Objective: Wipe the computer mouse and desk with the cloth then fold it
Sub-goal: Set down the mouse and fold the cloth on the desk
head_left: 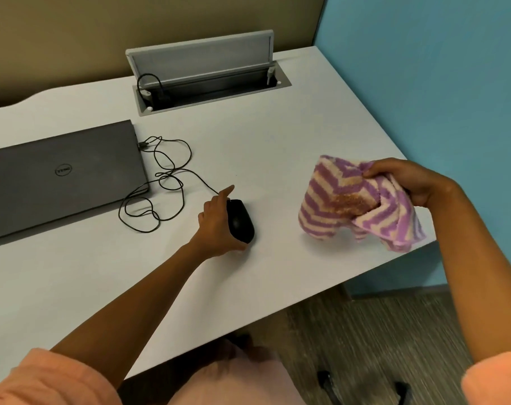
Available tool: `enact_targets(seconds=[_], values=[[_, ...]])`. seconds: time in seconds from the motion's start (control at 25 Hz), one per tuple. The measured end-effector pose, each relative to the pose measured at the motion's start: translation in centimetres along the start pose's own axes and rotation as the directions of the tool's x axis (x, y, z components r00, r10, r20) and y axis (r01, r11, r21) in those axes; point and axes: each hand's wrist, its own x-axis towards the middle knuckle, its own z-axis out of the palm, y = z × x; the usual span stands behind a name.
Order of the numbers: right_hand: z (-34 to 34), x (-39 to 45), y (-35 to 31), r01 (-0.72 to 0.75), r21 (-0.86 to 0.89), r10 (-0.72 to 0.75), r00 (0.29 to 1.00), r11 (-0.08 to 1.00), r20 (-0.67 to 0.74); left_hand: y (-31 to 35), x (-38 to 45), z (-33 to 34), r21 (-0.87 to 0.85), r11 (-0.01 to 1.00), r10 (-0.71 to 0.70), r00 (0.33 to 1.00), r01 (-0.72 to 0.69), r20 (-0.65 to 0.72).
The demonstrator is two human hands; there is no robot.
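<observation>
A black wired computer mouse lies near the middle of the white desk. My left hand grips its left side, thumb under the near end and index finger stretched out past the front. My right hand holds a purple-and-cream striped cloth bunched up above the desk's right edge; the cloth hangs down with a brown stain in its middle. The cloth is apart from the mouse, to its right.
A shut grey laptop lies at the left, with the mouse's black cable looped between it and the mouse. An open cable hatch sits at the back. A blue wall stands to the right; the desk's front edge runs diagonally.
</observation>
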Motion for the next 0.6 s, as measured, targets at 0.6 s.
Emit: enact_targets(seconds=[0.6], values=[[1.6,4.0,-2.0,0.401,0.111,-0.336,0.864,0.909,-0.374,4.9,1.0,-0.2,-0.134,0.989,0.026,0.979,-0.054,-0.202]])
